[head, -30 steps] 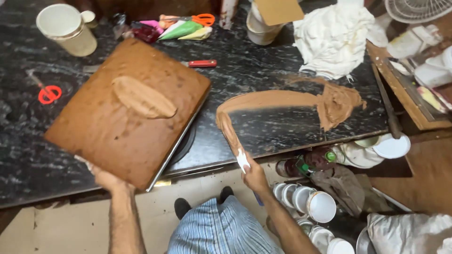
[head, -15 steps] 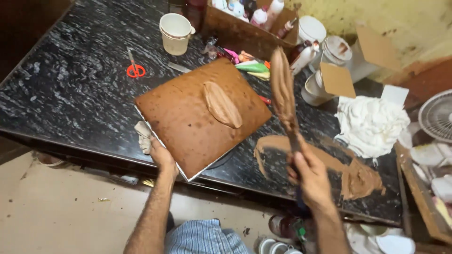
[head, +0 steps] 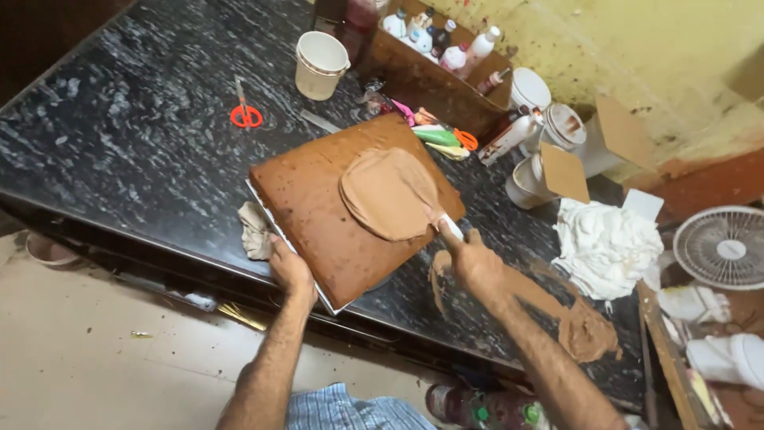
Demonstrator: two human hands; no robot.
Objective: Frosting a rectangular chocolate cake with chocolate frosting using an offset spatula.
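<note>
Holding the flat brown cake [head: 334, 215] by its near corner at the worktop's [head: 119, 151] front edge, my left hand [head: 290, 271] curls tight. My right hand [head: 477, 263] grips a spatula [head: 446, 225]. Its soft, sticky cream [head: 390, 193] probably smears easily.

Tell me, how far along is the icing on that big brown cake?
Early on. Done: a heap of brown icing sits on the square cake. In hand: the right hand presses a spatula into it while the left hand steadies the board's edge. Left: most of the top looks uncovered.
</note>
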